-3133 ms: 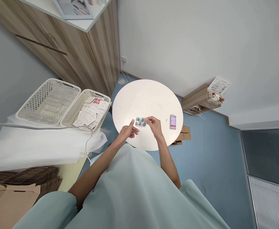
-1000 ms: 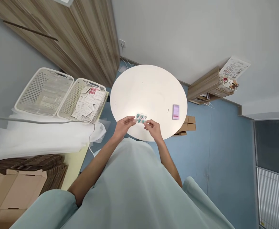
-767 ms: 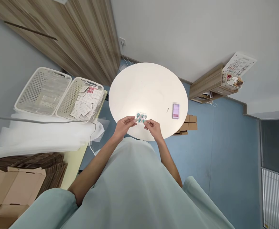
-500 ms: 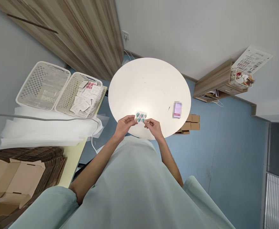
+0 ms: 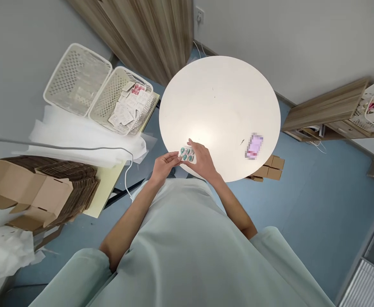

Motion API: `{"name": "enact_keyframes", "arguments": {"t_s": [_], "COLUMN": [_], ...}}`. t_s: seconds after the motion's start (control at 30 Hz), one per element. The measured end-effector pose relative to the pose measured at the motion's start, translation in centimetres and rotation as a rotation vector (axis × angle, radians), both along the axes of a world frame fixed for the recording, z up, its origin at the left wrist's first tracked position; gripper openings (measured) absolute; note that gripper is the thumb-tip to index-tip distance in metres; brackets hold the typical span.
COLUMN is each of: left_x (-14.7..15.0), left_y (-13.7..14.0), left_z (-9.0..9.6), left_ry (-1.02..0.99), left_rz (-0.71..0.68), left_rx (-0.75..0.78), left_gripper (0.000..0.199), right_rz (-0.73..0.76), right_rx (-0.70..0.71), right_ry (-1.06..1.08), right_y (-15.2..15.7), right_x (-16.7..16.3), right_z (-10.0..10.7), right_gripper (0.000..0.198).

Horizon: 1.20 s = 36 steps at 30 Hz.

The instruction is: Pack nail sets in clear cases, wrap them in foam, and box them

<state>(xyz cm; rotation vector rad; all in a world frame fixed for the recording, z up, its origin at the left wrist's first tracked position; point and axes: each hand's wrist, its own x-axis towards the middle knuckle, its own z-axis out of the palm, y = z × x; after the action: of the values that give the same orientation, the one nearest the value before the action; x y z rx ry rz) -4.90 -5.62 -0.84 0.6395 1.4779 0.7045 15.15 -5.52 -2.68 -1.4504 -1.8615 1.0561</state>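
Observation:
Near the front edge of the white round table, both hands hold a small blister pack with several teal, drop-shaped pieces in it. My left hand pinches its left end between thumb and fingers. At the other end, my right hand is closed round the pack's right side, thumb below and fingers along the top edge. That hand partly covers the right end of the pack. What the teal pieces are, I cannot make out.
A blurred pinkish phone-like item lies on the table's right. To the left stand a basket of packets, another white basket, white sheeting and flat cardboard boxes. Small cartons sit beyond the table's right edge.
My right hand has shifted from pinching the pack's lower right corner to wrapping its right side. The pack has turned slightly. The head view has rotated and shifted.

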Motion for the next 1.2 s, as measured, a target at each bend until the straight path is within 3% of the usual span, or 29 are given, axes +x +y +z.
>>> {"name": "enact_keyframes", "arguments": {"t_s": [0.1,0.33,0.53,0.63,0.73,0.93,1.2], "left_x": [-1.3,-4.8,-7.9,-9.7,-11.9,-16.6,-21.4], "left_y": [0.4,3.2,6.4,7.9,9.1,11.6,16.7], "left_z": [-0.9,-3.2,-3.0,-2.5,-2.2,-2.1,-2.9], "left_ry": [-0.009,0.067,0.107,0.108,0.092,0.065,0.151], "left_rz": [-0.008,-0.169,-0.249,-0.247,-0.252,-0.213,-0.053], "left_rx": [-0.016,-0.008,0.057,0.072,0.09,0.141,0.295], "left_gripper": [0.074,0.066,0.049,0.045,0.042,0.042,0.043], "right_rz": [0.026,-0.07,-0.145,-0.191,-0.225,-0.252,-0.18], "right_rx": [0.007,-0.008,-0.09,-0.105,-0.092,-0.007,0.057], "right_ry": [-0.05,-0.135,-0.27,-0.345,-0.389,-0.423,-0.421], "right_y": [0.5,1.2,2.5,3.2,3.9,5.8,9.8], "right_x": [-1.5,-5.0,-7.1,-7.9,-8.8,-12.1,-17.5], "right_z": [-0.8,-3.3,-5.9,-6.0,-4.9,-1.1,3.2], "right_gripper": [0.083,0.089,0.094,0.092,0.078,0.02,0.013]}}
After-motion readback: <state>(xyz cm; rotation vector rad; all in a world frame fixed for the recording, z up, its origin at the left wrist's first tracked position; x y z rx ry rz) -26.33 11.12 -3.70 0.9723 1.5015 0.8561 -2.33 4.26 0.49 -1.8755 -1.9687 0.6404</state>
